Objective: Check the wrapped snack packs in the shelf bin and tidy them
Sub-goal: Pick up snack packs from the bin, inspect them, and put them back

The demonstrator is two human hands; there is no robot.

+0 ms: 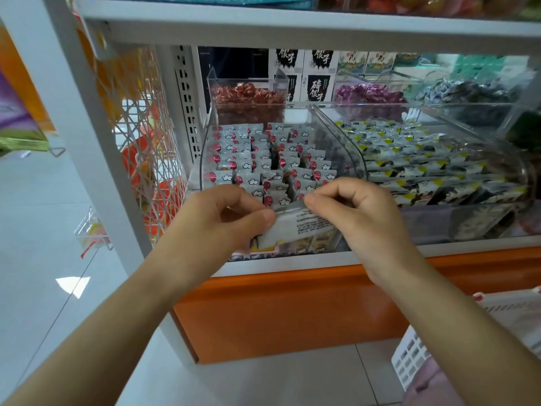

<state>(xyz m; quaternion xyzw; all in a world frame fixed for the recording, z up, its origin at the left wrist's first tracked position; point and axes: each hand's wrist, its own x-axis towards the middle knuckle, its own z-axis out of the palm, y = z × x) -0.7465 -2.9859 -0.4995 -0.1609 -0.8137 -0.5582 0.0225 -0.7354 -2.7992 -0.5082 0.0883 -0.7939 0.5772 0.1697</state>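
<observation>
White-wrapped snack pack (301,227) pinched between my left hand (222,218) and right hand (361,218), over the front of the shelf bin (332,142) beneath my knuckles, so I'd pull it taut, read the print, then slot it back upright.

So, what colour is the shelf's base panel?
The base panel is orange; head view.

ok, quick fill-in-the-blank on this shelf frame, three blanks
1. The left hand and right hand together pinch ____ snack pack.
2. The upright packs in the clear bin show red dots and ____ prints.
3. The neighbouring bin on the right holds stacked packs with ____ triangles.
Missing: one; cloud; yellow.
</observation>
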